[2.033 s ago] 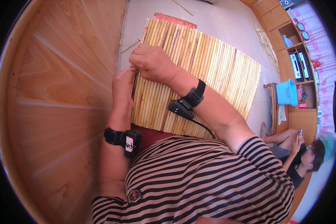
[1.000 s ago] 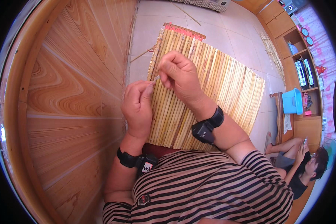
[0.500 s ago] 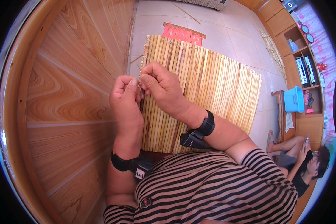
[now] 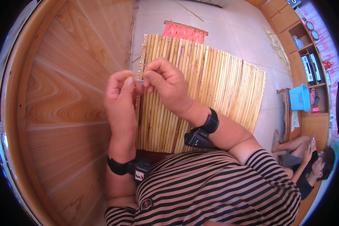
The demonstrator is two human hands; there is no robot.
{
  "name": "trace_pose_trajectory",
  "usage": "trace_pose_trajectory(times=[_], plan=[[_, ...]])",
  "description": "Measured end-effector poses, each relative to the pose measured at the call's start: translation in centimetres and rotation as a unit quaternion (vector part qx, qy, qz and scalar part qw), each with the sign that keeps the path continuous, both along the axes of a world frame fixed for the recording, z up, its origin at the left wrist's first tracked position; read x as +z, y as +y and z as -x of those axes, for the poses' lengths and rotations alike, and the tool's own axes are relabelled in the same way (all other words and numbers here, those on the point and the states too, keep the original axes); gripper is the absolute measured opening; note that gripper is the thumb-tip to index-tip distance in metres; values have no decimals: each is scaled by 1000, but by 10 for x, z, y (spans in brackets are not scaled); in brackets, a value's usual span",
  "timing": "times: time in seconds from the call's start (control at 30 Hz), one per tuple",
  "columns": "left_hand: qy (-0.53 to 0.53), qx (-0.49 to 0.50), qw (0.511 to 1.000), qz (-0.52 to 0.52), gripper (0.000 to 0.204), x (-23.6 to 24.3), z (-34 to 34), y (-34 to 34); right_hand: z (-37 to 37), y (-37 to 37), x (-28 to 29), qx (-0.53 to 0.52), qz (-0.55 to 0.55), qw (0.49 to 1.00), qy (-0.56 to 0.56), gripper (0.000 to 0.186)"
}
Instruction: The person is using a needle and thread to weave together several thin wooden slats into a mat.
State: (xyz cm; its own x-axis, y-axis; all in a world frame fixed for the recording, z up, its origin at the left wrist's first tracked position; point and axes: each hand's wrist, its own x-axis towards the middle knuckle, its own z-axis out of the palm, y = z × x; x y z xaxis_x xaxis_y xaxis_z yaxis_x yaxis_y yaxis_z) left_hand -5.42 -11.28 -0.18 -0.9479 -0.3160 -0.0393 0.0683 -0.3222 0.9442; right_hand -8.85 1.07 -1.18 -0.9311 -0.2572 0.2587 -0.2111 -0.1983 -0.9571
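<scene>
A mat of yellow-brown reed stalks (image 4: 199, 83), laid side by side and bound with rows of thin ties, lies in front of my body. Over its left edge, my left hand (image 4: 120, 100) and my right hand (image 4: 168, 87) face each other with fingertips pinched. Between them a short length of thin, pale thread (image 4: 139, 80) is drawn out. My left hand is slightly smeared by motion and sits just off the mat's edge. The right one is above the stalks. A dark strapped device is on each wrist.
A wood-grained panel (image 4: 71, 105) rises close on my left. Beyond the mat is a low seat with pink webbing (image 4: 184, 34). Loose stalks (image 4: 188, 10) lie on the tiled floor. At right are a blue basket (image 4: 300, 98), a wooden cabinet (image 4: 286, 17) and a seated person (image 4: 309, 169).
My left hand has moved left, away from the right hand, and the thread now shows between them. My right hand has shifted slightly. The view has shifted a little.
</scene>
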Motion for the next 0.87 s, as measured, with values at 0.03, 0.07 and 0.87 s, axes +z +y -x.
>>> trace_pose_trajectory(times=[0.03, 0.07, 0.87], plan=[[-1, 0, 1000, 1, 7, -2, -1, -2, 1, 3, 2, 27, 70, 997, -26, 3], [47, 84, 991, 98, 12, -6, -1, -6, 1, 5, 5, 28, 71, 997, -25, 3], [1, -111, 970, 217, 38, -20, -16, -5, 1, 21, 18, 13, 241, 970, 40, 8]])
